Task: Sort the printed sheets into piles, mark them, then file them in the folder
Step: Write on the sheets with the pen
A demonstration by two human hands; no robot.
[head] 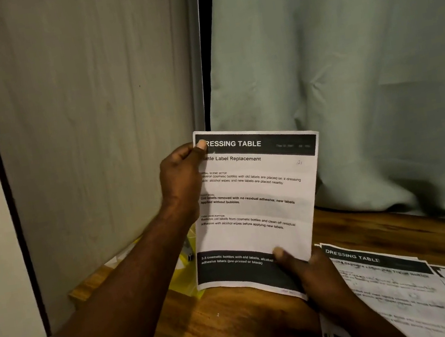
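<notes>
- A white printed sheet with black header bands [256, 206], titled "Dressing Table", is being held upright above the brown wooden table [240, 325], facing the wearer, probably so its heading can be read for sorting.
- The left hand [180, 175] is pinching its corner at 11 o'clock, and the right hand [313, 273] is gripping its edge at 5 o'clock, thumb on the print.
- More printed sheets [396, 295] are lying overlapped on the table at 4 o'clock.
- A yellow plastic piece [185, 279], perhaps the folder, is peeking out at 8 o'clock, its contents hidden.
</notes>
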